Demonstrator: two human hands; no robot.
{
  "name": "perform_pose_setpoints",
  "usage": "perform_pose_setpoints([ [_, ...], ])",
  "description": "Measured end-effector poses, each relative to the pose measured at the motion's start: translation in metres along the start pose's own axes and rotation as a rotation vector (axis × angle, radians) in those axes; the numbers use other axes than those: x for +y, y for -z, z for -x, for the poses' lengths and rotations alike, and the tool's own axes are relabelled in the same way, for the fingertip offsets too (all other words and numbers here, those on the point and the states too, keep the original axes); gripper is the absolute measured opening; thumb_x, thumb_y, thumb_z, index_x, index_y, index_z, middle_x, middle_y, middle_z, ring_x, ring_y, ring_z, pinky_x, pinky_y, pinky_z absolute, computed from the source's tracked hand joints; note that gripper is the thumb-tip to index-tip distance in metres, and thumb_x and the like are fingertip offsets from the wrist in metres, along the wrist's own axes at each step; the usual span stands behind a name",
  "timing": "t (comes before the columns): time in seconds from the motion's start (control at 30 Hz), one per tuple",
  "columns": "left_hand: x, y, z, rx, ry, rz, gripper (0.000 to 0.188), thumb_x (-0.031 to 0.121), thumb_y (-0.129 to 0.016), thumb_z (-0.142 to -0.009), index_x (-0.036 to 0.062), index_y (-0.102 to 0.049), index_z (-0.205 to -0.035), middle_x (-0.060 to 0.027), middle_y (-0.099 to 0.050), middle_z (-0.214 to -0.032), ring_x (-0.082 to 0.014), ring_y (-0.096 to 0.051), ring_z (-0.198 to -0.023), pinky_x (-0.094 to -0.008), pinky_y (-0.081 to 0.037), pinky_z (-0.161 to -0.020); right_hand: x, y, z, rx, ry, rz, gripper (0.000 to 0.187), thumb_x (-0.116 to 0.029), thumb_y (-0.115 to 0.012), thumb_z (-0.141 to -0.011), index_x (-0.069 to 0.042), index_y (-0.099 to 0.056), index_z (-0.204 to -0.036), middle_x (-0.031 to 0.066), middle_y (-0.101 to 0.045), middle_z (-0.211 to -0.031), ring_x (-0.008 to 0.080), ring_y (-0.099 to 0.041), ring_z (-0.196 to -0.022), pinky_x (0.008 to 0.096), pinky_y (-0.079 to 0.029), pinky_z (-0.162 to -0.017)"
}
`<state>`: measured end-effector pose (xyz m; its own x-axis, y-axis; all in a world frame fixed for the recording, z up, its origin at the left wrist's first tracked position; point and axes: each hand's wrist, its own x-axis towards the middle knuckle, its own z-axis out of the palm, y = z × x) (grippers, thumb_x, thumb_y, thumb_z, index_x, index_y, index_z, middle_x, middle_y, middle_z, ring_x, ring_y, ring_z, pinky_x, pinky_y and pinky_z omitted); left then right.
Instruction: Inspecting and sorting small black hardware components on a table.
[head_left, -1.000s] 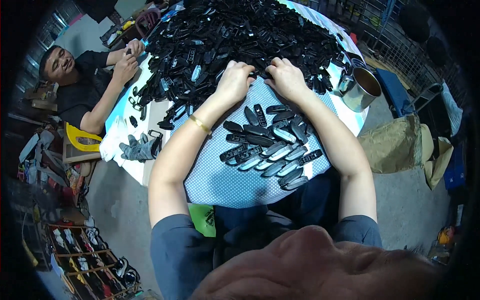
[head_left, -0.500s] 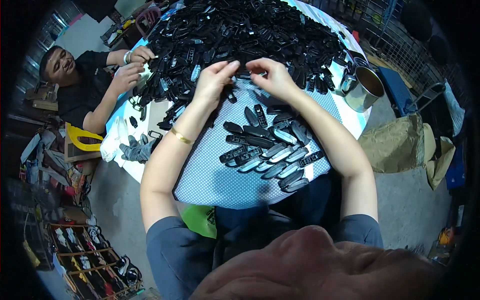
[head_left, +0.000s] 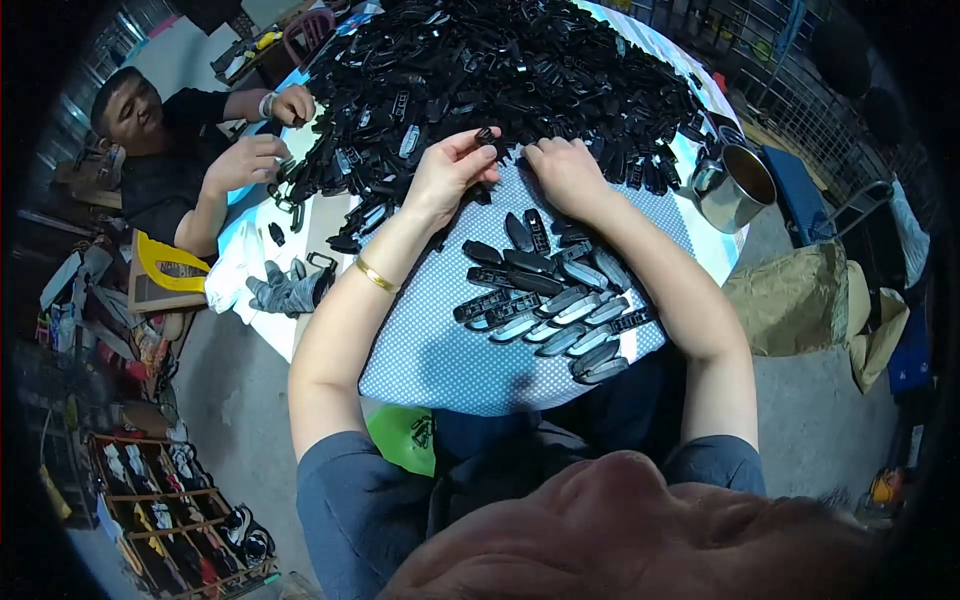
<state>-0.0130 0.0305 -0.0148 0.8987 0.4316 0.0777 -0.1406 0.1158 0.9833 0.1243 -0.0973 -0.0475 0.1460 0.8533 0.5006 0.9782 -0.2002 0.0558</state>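
Between the thumb and fingers of my left hand (head_left: pixel 450 178) is a small black plastic part (head_left: pixel 486 137), pinched above the near edge of a large heap. My right hand (head_left: pixel 568 178) lies palm down against that heap of black plastic parts (head_left: pixel 500 70); its fingertips are hidden, so whether it grips a piece does not show. Closer to me, several elongated black pieces (head_left: pixel 533 262), some with shiny grey faces, lie in slanting rows on a white-and-blue patterned sheet (head_left: pixel 430 350).
A metal mug (head_left: pixel 735 190) stands at the table's right edge. On the left, a co-worker's hand (head_left: pixel 248 160) is beside the heap, near a grey glove (head_left: pixel 285 290) and a white cloth (head_left: pixel 235 265). A yellow-handled object (head_left: pixel 165 270) sits beyond the table's left edge.
My left hand has turned and lifted a black part into view. My right hand has moved slightly right and turned palm down onto the heap's edge. The hands are further apart.
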Motion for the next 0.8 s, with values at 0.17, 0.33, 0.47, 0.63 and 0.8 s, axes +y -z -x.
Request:
perform_pose_setpoints([
  [0.17,-0.003,-0.001,0.003,0.03,-0.022,-0.168,0.029,0.007,-0.058,-0.084,-0.0018,-0.055,-0.111,-0.0018,-0.06,-0.082,-0.007,-0.055,-0.066,-0.019,-0.046,-0.063,0.003,0.001,0.003,0.134,-0.083,-0.302,0.023,-0.01,-0.051,-0.079,-0.003,-0.062,-0.098,0.0151,-0.063,-0.086,0.0264,-0.063,-0.077,0.0345,-0.05,-0.069],
  [0.33,-0.008,-0.004,0.004,0.086,-0.144,-0.496,0.029,0.007,-0.063,-0.08,-0.0032,-0.058,-0.107,-0.005,-0.064,-0.089,-0.0078,-0.057,-0.075,-0.0208,-0.046,-0.068,-0.004,0.023,0.001,0.062,-0.477,-1.189,0.025,-0.018,-0.059,-0.083,-0.004,-0.064,-0.103,0.0117,-0.067,-0.086,0.014,-0.063,-0.067,0.0263,-0.049,-0.059],
  [0.47,-0.009,-0.009,0.005,0.08,-0.182,-0.45,0.031,0.006,-0.062,-0.08,-0.003,-0.058,-0.109,-0.0053,-0.064,-0.09,-0.0085,-0.058,-0.077,-0.0211,-0.047,-0.071,-0.007,0.017,0.002,0.12,-0.35,-1.015,0.022,-0.014,-0.058,-0.085,-0.002,-0.063,-0.103,0.0061,-0.065,-0.083,0.0086,-0.06,-0.063,0.022,-0.049,-0.056],
  [0.63,-0.014,-0.014,0.005,0.061,-0.12,-0.25,0.031,0.009,-0.06,-0.083,-0.0014,-0.056,-0.113,-0.0055,-0.063,-0.093,-0.0092,-0.059,-0.078,-0.0213,-0.047,-0.072,-0.014,0.017,0.003,0.362,-0.168,-0.68,0.017,-0.013,-0.061,-0.079,-0.002,-0.065,-0.091,0.0133,-0.064,-0.086,0.0256,-0.063,-0.073,0.031,-0.05,-0.064],
  [0.8,-0.012,-0.021,0.005,0.125,-0.04,0.05,0.028,0.012,-0.059,-0.085,-0.0007,-0.058,-0.11,-0.006,-0.063,-0.093,-0.0103,-0.059,-0.08,-0.0218,-0.047,-0.073,-0.021,0.017,0.003,0.439,-0.127,-0.603,0.021,-0.015,-0.063,-0.08,0.002,-0.059,-0.091,0.0102,-0.062,-0.077,0.0195,-0.062,-0.069,0.0266,-0.049,-0.056],
])
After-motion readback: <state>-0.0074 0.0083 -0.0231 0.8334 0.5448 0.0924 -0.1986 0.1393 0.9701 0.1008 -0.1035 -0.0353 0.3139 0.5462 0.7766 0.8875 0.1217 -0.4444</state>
